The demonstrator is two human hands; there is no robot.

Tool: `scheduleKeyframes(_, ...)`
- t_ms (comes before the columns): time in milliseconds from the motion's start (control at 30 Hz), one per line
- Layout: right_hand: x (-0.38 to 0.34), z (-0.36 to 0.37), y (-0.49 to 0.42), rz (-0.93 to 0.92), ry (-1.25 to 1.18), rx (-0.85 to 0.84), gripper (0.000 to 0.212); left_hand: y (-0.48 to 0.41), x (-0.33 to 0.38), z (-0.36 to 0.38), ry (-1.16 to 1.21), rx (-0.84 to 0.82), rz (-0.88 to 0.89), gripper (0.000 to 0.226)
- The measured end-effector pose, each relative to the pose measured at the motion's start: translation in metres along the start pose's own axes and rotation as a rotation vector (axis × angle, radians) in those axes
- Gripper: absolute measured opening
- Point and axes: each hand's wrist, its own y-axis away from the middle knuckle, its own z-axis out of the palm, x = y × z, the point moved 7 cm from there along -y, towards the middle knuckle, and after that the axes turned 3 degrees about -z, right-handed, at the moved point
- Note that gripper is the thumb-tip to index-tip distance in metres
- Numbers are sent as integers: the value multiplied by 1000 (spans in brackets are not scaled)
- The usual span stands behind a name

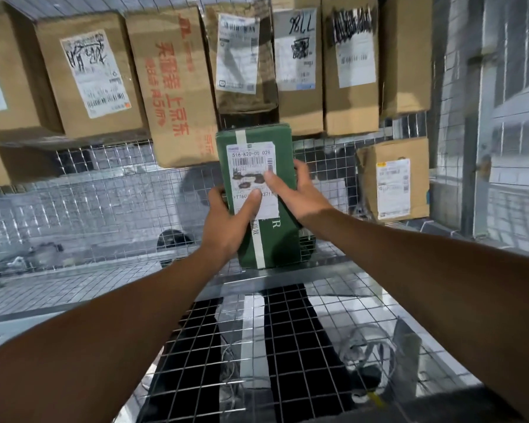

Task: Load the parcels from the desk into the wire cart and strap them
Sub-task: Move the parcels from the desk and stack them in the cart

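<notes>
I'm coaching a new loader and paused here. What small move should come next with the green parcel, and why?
Probably ease the green parcel forward into the gap beside the red-printed box and set it on the wire cart mesh. The left hand and right hand both grip it, held just short of the stacked boxes.

Green parcel [275, 239] in left hand [226, 221] and right hand [293, 193]: label [251, 157] "516-K20-00 028", part-covered "YT760…3713". Brown carton [171, 87] up-left of them: red "上京东".

My left hand [226, 227] and right hand [290, 193] cover part of the label [248, 157] on the green parcel [272, 239]; I can't read its lower digits. The picture's top edge crops the brown boxes [351, 111], and their print is blurred.
</notes>
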Motion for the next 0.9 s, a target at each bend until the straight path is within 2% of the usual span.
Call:
scheduleKeyframes(100,9,7,3,14,42,-38,101,6,-6,-5,-10,37,21,80)
scheduleKeyframes(233,11,6,-11,34,-5,-15,92,-6,-7,2,27,-14,-40,93)
scheduleKeyframes(400,-4,-2,-51,30,-70,20,103,-54,7,17,185,14,-107,98)
scheduleKeyframes(533,-6,-8,-75,82,38,88,101,-74,7,27,218,79,-202,114)
scheduleKeyframes(600,-2,-9,-74,95,43,43,102,-73,4,26,215,55,-202,118)
scheduleKeyframes(733,5,-12,-49,111,104,-109,98,-60,5,11,160,-14,-230,119)
scheduleKeyframes(833,-10,-29,-11,115,201,-62,107,-28,33,-14,76,-26,-188,110)
scheduleKeyframes(900,-36,-42,25,105,233,-24,102,0,58,-32,-2,-57,-147,104)
